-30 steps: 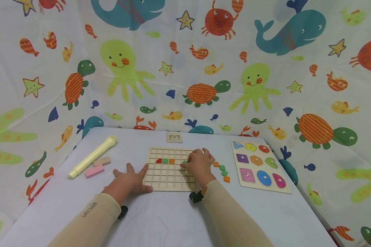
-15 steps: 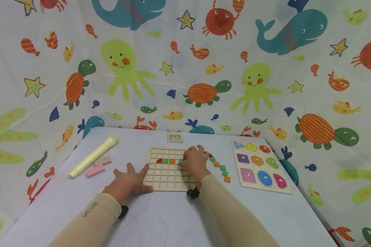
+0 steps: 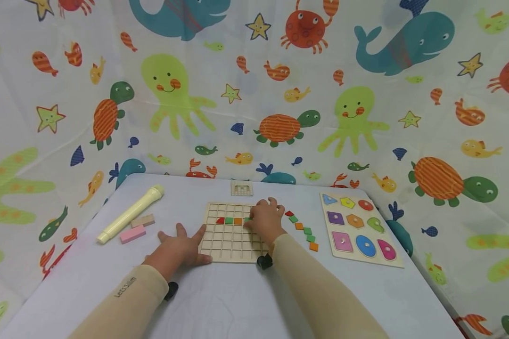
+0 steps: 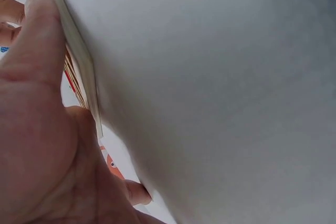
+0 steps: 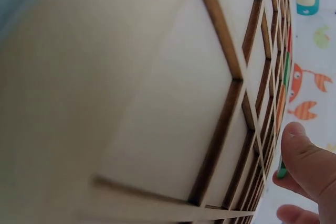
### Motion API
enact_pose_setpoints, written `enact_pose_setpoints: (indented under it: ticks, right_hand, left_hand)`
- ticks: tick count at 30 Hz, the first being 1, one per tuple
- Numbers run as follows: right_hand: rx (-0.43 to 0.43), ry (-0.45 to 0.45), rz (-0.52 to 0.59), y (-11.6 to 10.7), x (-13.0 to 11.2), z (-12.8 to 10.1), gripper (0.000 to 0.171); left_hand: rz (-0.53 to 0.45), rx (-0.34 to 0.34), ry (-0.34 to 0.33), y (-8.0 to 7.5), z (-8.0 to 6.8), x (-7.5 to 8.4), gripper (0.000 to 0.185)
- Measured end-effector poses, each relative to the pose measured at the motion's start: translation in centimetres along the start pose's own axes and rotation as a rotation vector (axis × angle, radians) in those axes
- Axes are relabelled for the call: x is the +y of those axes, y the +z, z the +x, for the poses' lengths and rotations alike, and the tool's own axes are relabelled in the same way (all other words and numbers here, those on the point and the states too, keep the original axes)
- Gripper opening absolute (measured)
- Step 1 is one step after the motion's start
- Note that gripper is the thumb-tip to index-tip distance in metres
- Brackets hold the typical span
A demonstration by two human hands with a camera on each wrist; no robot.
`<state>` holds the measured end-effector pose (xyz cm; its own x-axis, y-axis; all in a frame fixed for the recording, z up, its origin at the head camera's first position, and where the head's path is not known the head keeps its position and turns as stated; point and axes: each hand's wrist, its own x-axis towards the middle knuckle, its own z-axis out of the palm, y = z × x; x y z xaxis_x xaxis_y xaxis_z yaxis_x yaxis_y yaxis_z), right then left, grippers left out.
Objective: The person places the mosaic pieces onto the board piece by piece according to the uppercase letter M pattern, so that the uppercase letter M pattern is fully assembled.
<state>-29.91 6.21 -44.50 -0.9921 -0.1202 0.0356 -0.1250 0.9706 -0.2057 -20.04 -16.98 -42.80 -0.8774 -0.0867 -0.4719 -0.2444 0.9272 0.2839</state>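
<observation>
A wooden grid board [image 3: 225, 242] lies mid-table, with a red piece [image 3: 220, 220], a green square tile [image 3: 229, 221] and an orange square tile [image 3: 238, 221] set in one row. My left hand [image 3: 179, 251] spreads its fingers over the board's left edge, thumb along the near left corner. Over the right half, my right hand [image 3: 266, 220] pinches another green tile [image 5: 282, 171] between thumb and fingers, just right of the orange one. In the right wrist view that tile is mostly hidden by the thumb.
Several loose red, green and orange tiles [image 3: 307, 231] trail down right of the board. Farther right lies a shape puzzle [image 3: 340, 256]. A small patterned card [image 3: 242, 188] sits behind the board. At left are a pale yellow tube [image 3: 129, 215], a pink block [image 3: 133, 234] and a wooden block [image 3: 143, 221].
My right hand has moved left with the green tile, toward the orange tile, uncovering the red loose piece at the right. My left hand stays on the board's edge.
</observation>
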Motion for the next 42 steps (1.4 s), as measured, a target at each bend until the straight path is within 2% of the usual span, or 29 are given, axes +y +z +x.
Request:
enact_pose_setpoints:
  ticks: [8, 15, 23, 31, 37, 42]
  right_hand:
    - [-0.018, -0.014, -0.021, 0.1, 0.1, 0.4, 0.029]
    - [-0.078, 0.005, -0.036, -0.4, -0.6, 0.7, 0.026]
    - [-0.119, 0.017, -0.103, -0.6, -1.3, 0.9, 0.026]
    - [-0.136, -0.016, -0.17, -0.7, -1.5, 0.8, 0.023]
    - [-0.155, 0.001, -0.121, -0.8, -1.0, 0.7, 0.022]
    - [-0.137, -0.003, -0.081, -1.0, -0.8, 0.4, 0.017]
  left_hand:
    - [-0.011, -0.006, -0.008, -0.3, -0.5, 0.2, 0.113]
    - [-0.007, -0.004, 0.0, -0.3, -0.7, 0.2, 0.112]
    - [-0.002, 0.003, 0.001, -0.1, -0.4, 0.1, 0.112]
    - [-0.01, 0.0, -0.003, -0.2, -0.6, 0.1, 0.113]
    - [-0.011, 0.001, 0.002, -0.2, -0.6, 0.1, 0.112]
    - [-0.003, 0.007, 0.005, -0.1, -0.7, 0.2, 0.111]
